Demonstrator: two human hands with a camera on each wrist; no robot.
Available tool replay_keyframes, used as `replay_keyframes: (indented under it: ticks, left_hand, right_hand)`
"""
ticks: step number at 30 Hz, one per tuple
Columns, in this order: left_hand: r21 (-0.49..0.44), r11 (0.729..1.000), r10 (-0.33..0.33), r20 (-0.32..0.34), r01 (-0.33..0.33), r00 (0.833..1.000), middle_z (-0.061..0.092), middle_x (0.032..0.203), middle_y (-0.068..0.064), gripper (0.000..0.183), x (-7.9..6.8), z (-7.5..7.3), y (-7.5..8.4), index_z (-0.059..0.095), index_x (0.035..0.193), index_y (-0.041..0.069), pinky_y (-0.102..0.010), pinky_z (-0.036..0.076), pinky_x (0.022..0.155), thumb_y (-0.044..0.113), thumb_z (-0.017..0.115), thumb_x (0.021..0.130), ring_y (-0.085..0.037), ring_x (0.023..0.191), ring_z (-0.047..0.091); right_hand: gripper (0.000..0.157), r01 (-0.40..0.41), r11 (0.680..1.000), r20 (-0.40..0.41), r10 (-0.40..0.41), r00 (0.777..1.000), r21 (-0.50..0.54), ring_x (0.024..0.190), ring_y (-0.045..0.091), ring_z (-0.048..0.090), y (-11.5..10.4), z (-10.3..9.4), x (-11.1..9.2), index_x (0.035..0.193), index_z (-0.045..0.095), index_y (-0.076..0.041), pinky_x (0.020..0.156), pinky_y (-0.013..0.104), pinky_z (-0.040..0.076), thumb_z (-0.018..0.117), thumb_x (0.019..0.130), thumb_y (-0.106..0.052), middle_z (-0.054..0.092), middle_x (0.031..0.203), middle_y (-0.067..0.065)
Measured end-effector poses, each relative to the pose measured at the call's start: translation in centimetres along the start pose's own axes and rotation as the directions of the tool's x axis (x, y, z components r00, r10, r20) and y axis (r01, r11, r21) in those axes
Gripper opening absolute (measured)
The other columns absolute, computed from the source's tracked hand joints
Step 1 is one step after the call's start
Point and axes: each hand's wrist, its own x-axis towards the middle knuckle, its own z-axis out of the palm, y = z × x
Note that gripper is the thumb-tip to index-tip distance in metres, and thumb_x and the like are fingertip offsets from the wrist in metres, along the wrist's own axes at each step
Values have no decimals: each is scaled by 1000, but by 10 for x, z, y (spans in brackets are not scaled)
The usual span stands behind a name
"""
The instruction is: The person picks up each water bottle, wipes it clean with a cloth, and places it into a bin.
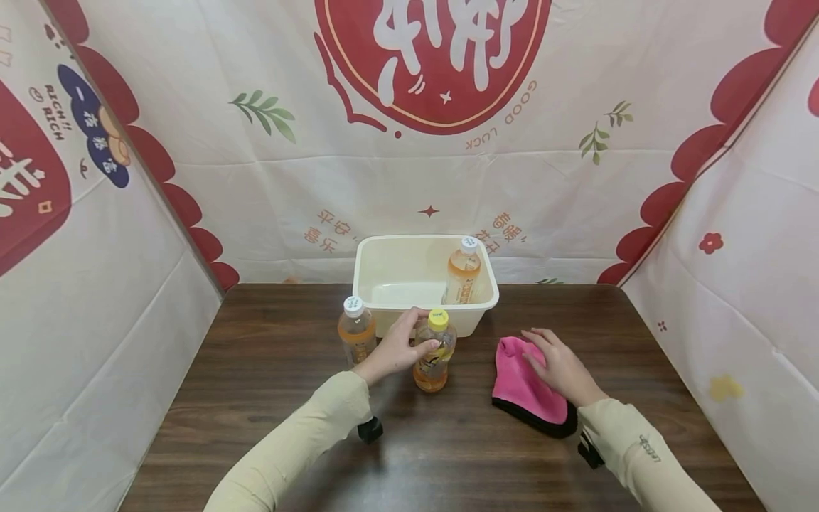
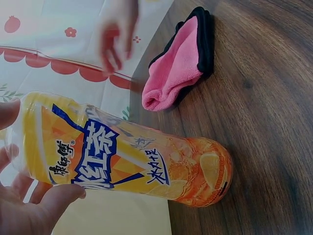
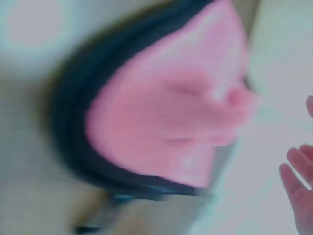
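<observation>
My left hand (image 1: 395,350) grips a clear plastic tea bottle (image 1: 431,375) with a yellow cap, thumb on one side and fingers round its upper part. The bottle stands roughly upright in front of a cream bin; its yellow and orange label (image 2: 93,152) faces the left wrist camera. Over on the right, a folded pink cloth (image 1: 526,387) with black trim lies on the table. Just above this cloth is my right hand (image 1: 566,368), fingers spread and holding nothing. In the right wrist view its fingers (image 3: 293,183) are apart from the pink fabric, which looks blurred.
The cream bin (image 1: 425,237) stands at the table's back edge with a white-capped bottle (image 1: 462,276) leaning inside, on the right. Another white-capped bottle (image 1: 356,331) stands just left of the bin, partly behind my left hand. Printed fabric walls (image 1: 512,178) enclose the brown table (image 1: 422,455).
</observation>
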Motion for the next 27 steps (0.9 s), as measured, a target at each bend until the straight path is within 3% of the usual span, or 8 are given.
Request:
replay_keyframes:
  ticks: [6,12,17,27]
  left_hand:
    - [-2,1000,-7,7,7,1000,45,125,-13,43,-1,-1,0,43,122,8,-45,40,95,24,61,87,-29,118,45]
    - [4,1000,-6,16,5,1000,45,125,-13,43,-1,0,0,43,122,8,-43,41,95,25,61,87,-29,117,45]
    - [2,1000,11,16,-11,1000,47,124,-13,42,-1,1,0,44,120,7,-44,41,94,24,62,87,-29,116,46]
    - [20,1000,16,9,-16,1000,49,125,-11,45,1,-3,0,44,123,9,-43,42,94,26,62,86,-27,116,48]
  right_hand:
    - [31,141,990,-93,-141,986,-11,83,24,59,-16,-19,47,102,64,-3,69,40,51,72,73,0,61,90,9]
    - [23,147,989,-34,-147,989,0,84,24,57,-24,-20,80,97,66,-3,71,41,51,71,75,-4,60,89,8]
    - [16,156,987,40,-154,987,-26,84,24,56,-25,-11,92,91,66,-5,68,40,50,72,76,-9,59,88,7]
    - [8,127,992,26,-127,992,-13,76,24,59,-26,-4,103,79,68,-6,67,41,49,74,74,-8,62,80,6]
